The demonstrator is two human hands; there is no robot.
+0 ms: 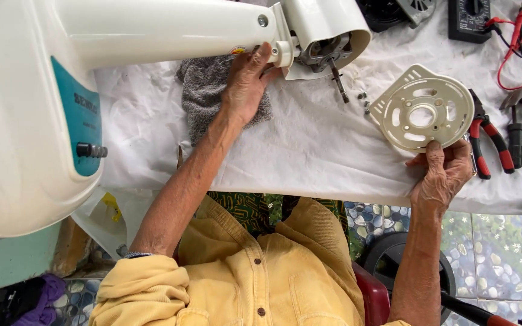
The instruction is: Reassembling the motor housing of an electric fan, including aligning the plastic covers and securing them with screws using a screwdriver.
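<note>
The round cream mounting plate (423, 110) sits at the right of the table (309, 151), pinched at its lower edge by your right hand (442, 178). Your left hand (246, 81) curls its grip around the neck of the white fan body (170, 27), over a grey cloth (203, 90). Keep the neck steady, hold the plate's centre hole square to the motor shaft (338, 78), and mind the loose screws (365, 101) just beside it.

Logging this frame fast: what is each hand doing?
Left hand: gripping the fan neck.
Right hand: holding the round plastic plate by its edge.
</note>
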